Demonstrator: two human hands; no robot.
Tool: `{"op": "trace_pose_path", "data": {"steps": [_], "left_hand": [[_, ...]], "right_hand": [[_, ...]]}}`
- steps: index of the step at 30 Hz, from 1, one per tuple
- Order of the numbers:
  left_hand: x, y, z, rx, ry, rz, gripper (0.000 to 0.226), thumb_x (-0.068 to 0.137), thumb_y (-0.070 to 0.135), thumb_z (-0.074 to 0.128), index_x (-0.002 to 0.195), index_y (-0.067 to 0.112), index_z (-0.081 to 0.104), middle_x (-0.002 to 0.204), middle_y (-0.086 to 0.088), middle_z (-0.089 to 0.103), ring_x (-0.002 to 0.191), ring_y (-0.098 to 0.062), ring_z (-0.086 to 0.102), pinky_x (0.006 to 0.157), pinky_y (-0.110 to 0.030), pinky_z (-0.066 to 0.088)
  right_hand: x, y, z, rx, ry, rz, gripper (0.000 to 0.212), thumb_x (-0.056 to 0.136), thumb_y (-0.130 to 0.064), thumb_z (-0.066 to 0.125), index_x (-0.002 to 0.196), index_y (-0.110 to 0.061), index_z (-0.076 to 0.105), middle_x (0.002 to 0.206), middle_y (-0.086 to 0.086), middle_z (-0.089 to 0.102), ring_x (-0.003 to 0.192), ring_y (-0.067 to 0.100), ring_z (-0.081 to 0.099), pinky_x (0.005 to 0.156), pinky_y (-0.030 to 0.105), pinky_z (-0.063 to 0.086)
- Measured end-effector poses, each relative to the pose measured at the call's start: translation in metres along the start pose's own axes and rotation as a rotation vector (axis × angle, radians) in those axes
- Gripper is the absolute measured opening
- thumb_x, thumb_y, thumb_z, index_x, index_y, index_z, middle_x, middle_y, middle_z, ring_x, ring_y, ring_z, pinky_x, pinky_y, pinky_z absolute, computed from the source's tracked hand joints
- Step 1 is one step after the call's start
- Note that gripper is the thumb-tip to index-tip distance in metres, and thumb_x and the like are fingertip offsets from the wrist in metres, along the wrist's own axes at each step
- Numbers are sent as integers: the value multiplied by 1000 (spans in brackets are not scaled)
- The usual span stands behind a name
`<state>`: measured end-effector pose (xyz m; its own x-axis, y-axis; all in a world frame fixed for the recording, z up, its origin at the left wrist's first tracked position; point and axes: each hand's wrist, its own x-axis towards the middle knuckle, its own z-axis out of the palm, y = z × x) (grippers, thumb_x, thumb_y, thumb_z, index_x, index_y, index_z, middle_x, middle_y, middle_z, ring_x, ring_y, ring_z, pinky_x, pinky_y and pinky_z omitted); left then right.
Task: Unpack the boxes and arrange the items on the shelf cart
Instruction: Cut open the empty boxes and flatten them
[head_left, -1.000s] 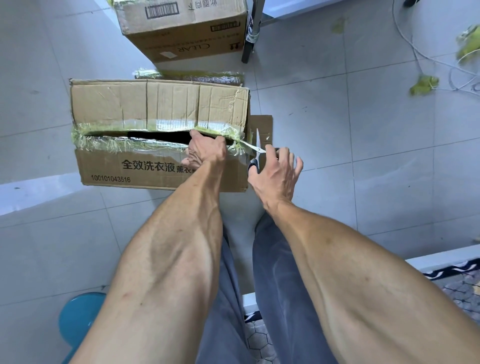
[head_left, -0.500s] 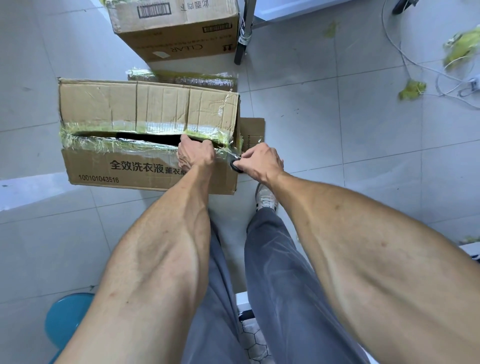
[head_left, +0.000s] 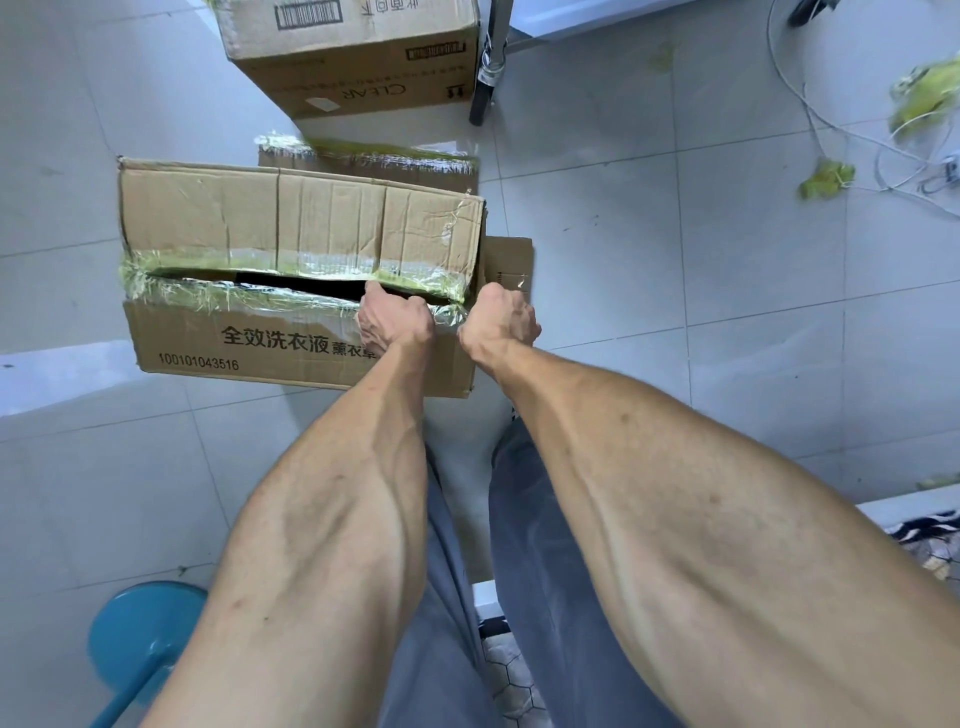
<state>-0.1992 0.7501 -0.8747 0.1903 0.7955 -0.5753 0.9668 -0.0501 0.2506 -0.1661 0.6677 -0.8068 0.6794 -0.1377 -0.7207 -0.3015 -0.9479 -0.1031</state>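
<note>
Your left grip sits at the slit in the near box; the slit runs open to its left. Beyond stands a second box; right of your right grip, bare floor.

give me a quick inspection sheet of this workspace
surface: grey tiled floor
job's things: near box, top seam slit, flaps not opened; second box behind it
clutter: green tape scraps on floor, blue stool
grippers: left hand grips the near flap's edge at the slit; right hand curled at the box's right end, contents hidden
cables: white cables loose on floor
surroundings: cart leg with wheel
</note>
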Motion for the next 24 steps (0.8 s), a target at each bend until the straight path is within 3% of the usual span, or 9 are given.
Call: {"op": "trace_pose_path", "data": {"steps": [3, 6, 9, 12, 16, 19, 22, 24], "left_hand": [[-4, -3, 3, 24, 2, 9, 29, 81, 2, 53, 110, 4, 55, 106, -15, 63, 105, -30, 57, 81, -31, 32], [-3, 0, 5, 40, -7, -16, 30, 83, 2, 53, 113, 6, 54, 105, -13, 63, 95, -25, 56, 84, -35, 36], [-2, 1, 6, 47, -29, -41, 31, 86, 2, 53, 116, 6, 54, 106, -13, 63, 94, -24, 58, 84, -36, 42], [-3, -3, 7, 86, -46, -12, 31, 87, 4, 54, 118, 7, 52, 107, -12, 61, 94, -24, 55, 77, -33, 38], [-6, -3, 8, 113, -46, -8, 32, 88, 5, 55, 119, 7, 51, 108, -12, 60, 87, -20, 48, 73, -32, 34], [-9, 1, 6, 118, -36, -12, 33, 88, 5, 55, 121, 6, 50, 111, -12, 60, 90, -21, 49, 76, -32, 32], [-10, 2, 4, 99, -35, 4, 34, 87, 7, 56, 121, 6, 50, 114, -13, 60, 100, -26, 56, 78, -33, 35], [-10, 0, 5, 101, -31, 7, 35, 87, 7, 56, 121, 6, 50, 114, -13, 60, 97, -25, 54, 78, -34, 35]], "right_hand": [[-1, 4, -2, -29, -3, -26, 11, 85, -5, 65, 87, -16, 65, 102, 7, 68, 101, 27, 62, 87, 37, 37], [-5, 6, -4, -11, -65, 21, 21, 80, -9, 69, 72, -19, 53, 94, 3, 68, 95, 24, 62, 88, 38, 31], [-5, 8, -13, 45, -203, 92, 18, 70, -17, 72, 75, -18, 54, 95, 3, 65, 96, 25, 61, 98, 38, 37], [-1, 14, -28, 46, -290, 107, 18, 65, -17, 71, 78, -15, 58, 97, 6, 65, 98, 28, 63, 97, 41, 48], [1, 20, -42, 4, -234, 73, 22, 66, -20, 73, 83, -18, 59, 98, 3, 64, 90, 25, 59, 95, 38, 48], [-2, 19, -39, 13, -253, 60, 26, 66, -23, 75, 84, -19, 57, 94, 3, 62, 97, 26, 62, 96, 39, 48], [-2, 14, -34, 30, -250, 55, 28, 67, -27, 78, 87, -21, 60, 102, 4, 66, 102, 26, 63, 97, 38, 47], [1, 11, -31, 40, -229, 60, 30, 69, -25, 79, 95, -19, 66, 109, 6, 66, 108, 27, 61, 100, 41, 45]]}}
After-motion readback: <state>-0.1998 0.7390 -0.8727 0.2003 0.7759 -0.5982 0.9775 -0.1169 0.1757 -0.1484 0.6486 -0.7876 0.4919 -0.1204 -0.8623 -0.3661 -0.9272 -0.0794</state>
